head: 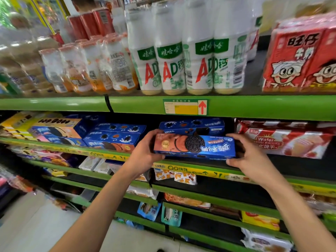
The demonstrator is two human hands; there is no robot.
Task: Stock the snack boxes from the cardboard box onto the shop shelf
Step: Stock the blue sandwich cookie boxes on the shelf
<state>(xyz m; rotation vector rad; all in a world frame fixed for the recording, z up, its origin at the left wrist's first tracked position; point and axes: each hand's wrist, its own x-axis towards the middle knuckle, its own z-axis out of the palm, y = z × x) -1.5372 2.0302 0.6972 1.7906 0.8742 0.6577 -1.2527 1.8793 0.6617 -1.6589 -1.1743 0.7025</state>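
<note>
my left hand (145,148) and right hand (243,151) each grip one end of a long blue cardboard cookie box (194,147), fingers curled round it, held level at the front of the green-edged metal shop shelf (196,170), before another blue box (191,126).

blue cookie box (194,147), level, at shelf (236,172) front

You grip snack box (194,146): glossy printed cardboard. Shelf edge (72,103) above: smooth green painted metal. Your view's milk bottles (169,57): white plastic under shiny shrink-wrap.
</note>
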